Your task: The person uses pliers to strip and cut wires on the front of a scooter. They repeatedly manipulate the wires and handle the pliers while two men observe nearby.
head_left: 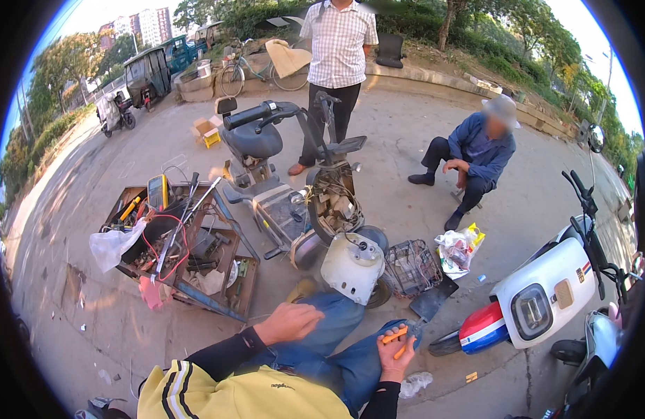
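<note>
In my right hand (395, 355) is a pair of pliers with orange handles (394, 336), its jaws toward my knee. My left hand (289, 323) is closed above my left thigh; whatever its fingers hold, if anything, is too small to make out. Just ahead stands an electric scooter (277, 209) with its front opened, and tangled wires and parts (336, 209) show inside. Its white front panel (350, 267) sits low at the front, near my knees. A dark wire basket (410, 269) lies on the ground to the right of that panel.
On the left stands a metal tool cart (221, 230) with loose tools and a yellow multimeter (157, 193). One person (340, 42) stands behind the scooter, another (476, 153) sits at the right. A white scooter (539, 307) and a plastic bag (456, 250) are also right.
</note>
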A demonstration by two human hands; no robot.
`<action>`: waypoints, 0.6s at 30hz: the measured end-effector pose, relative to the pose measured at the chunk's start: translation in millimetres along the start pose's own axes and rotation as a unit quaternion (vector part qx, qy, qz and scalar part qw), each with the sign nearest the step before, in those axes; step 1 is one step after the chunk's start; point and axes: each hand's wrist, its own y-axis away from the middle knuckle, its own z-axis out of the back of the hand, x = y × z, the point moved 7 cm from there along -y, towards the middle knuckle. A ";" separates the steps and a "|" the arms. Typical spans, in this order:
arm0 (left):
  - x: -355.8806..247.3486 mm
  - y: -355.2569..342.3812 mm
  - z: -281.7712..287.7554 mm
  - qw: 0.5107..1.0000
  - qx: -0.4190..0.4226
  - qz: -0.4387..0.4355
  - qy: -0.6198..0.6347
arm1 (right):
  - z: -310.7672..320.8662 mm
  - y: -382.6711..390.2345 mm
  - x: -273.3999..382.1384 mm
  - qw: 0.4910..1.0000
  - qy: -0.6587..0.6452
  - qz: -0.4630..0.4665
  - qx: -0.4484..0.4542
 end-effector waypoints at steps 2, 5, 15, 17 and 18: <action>23.3 -0.1 -18.3 0.996 0.014 0.092 0.000 | 0.5 1.5 -0.2 1.000 0.004 0.002 -0.002; 72.2 2.5 -55.3 0.958 -0.023 0.280 0.052 | 8.8 1.9 -4.3 1.000 -0.006 0.002 -0.008; 182.1 -22.2 -184.2 0.773 -0.003 0.497 0.395 | 8.4 -12.0 -9.9 1.000 0.000 0.003 -0.014; 173.5 -31.7 -195.9 0.704 -0.010 0.513 0.491 | 7.1 -12.9 -12.9 1.000 0.002 -0.004 -0.009; 178.6 -34.4 -204.6 0.689 -0.009 0.516 0.509 | 6.4 -13.8 -15.0 1.000 0.003 -0.008 -0.007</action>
